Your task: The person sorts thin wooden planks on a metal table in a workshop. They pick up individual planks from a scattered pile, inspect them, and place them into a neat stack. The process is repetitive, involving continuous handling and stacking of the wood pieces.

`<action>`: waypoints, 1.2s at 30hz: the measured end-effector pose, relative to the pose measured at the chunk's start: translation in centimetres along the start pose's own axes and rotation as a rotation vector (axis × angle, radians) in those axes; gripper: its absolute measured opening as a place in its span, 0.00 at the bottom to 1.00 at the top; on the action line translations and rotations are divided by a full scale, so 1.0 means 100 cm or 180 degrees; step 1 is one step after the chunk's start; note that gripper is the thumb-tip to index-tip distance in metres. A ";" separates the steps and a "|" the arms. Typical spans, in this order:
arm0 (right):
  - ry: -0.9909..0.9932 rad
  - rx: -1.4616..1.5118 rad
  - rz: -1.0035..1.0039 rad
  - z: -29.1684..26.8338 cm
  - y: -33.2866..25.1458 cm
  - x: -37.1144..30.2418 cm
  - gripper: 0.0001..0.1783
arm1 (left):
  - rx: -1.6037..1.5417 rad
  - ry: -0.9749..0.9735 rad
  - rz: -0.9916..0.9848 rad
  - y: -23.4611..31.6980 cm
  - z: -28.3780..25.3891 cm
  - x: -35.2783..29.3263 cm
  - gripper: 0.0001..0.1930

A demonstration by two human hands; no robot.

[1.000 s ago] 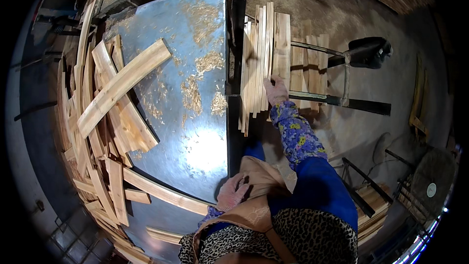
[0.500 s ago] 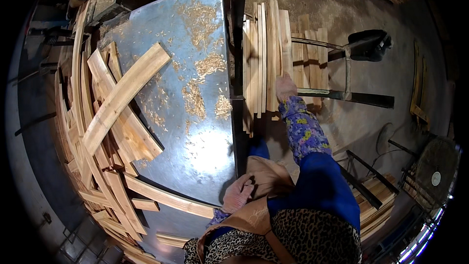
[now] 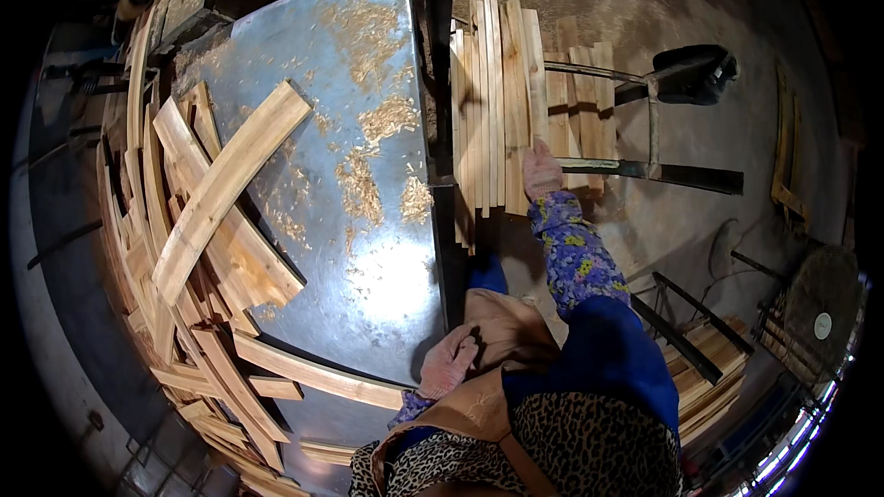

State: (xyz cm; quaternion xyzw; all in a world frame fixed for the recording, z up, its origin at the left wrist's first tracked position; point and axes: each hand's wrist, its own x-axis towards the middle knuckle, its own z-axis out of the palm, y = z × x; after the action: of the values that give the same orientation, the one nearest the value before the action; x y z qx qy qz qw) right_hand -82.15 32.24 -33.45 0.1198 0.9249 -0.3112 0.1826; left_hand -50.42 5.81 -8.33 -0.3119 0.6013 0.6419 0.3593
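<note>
Both of my hands wear pinkish knit gloves. My right hand (image 3: 541, 171) reaches out to the stack beside the metal table, its fingers closed on the near end of a pale wooden strip (image 3: 534, 64). More strips (image 3: 494, 101) lie side by side just left of it. My left hand (image 3: 448, 359) rests close to my body at the table's near right corner, by my tan apron (image 3: 511, 327). Its fingers are curled together and nothing shows in them. A curved wooden piece (image 3: 313, 370) ends near my left wrist.
Wood shavings (image 3: 359, 186) are scattered over the metal table (image 3: 341, 313). Curved boards (image 3: 230, 184) pile up along its left side. A metal frame (image 3: 652, 129) supports the stack on the right. A round fan (image 3: 820, 322) and more stacked wood (image 3: 718, 387) are at the lower right.
The view has shifted slightly, moving the table and boards a little left. My right hand has drawn slightly nearer at the stack's edge. My left hand stays about where it was.
</note>
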 end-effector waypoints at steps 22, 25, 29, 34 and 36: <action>-0.1159 0.0436 -0.0531 -0.005 -0.092 -0.026 0.40 | 0.0914 0.0400 0.1444 -0.002 -0.004 -0.025 0.25; -0.1485 0.0441 -0.0515 -0.004 -0.108 -0.033 0.40 | 0.0907 0.1255 0.1259 0.007 -0.009 -0.065 0.27; -0.1924 0.0109 -0.0702 0.002 -0.130 -0.043 0.40 | 0.0499 0.2784 0.1201 -0.051 -0.015 -0.102 0.25; -0.2622 -0.0469 -0.0891 0.004 -0.158 -0.081 0.40 | 0.0257 0.4327 -0.0253 -0.132 -0.047 -0.192 0.27; -0.3014 -0.0800 -0.0889 -0.001 -0.164 -0.114 0.40 | 0.0423 0.4912 -0.1392 -0.187 -0.051 -0.239 0.38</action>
State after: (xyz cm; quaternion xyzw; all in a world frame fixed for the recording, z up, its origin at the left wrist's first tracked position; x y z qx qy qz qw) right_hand -77.32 18.33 -19.94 -0.1821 0.7783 -0.2391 0.5514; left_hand -21.88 -1.01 0.92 -0.7561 0.6423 0.1234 -0.0222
